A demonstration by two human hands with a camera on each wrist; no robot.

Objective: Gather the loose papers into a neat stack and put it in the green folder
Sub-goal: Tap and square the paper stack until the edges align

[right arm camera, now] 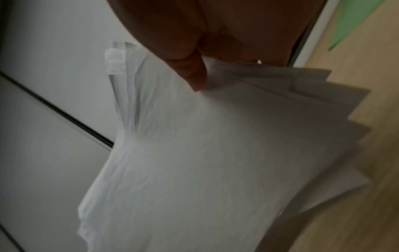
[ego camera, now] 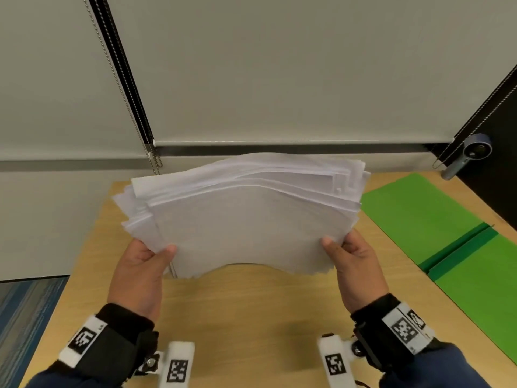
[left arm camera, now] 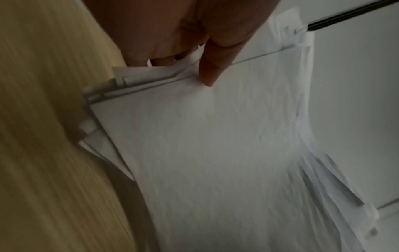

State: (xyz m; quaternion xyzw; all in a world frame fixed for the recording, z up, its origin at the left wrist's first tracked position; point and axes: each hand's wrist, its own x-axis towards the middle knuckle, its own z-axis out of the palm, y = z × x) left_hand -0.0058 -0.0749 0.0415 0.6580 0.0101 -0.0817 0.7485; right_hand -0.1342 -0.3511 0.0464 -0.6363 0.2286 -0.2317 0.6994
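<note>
A thick, uneven stack of white papers (ego camera: 246,217) is held up above the wooden table (ego camera: 251,309), its sheets fanned out at the far edges. My left hand (ego camera: 145,264) grips the stack's near left corner, thumb on top. My right hand (ego camera: 349,259) grips the near right corner the same way. The left wrist view shows my left thumb pressed on the top sheet of the papers (left arm camera: 215,145). Likewise, in the right wrist view my right thumb lies on the papers (right arm camera: 205,153). The green folder (ego camera: 436,219) lies open on the table to the right.
A window blind (ego camera: 265,74) with bead chains (ego camera: 123,88) hangs behind the table. A small grey camera (ego camera: 470,155) stands at the table's far right corner. Blue striped carpet (ego camera: 25,317) shows past the table's left edge.
</note>
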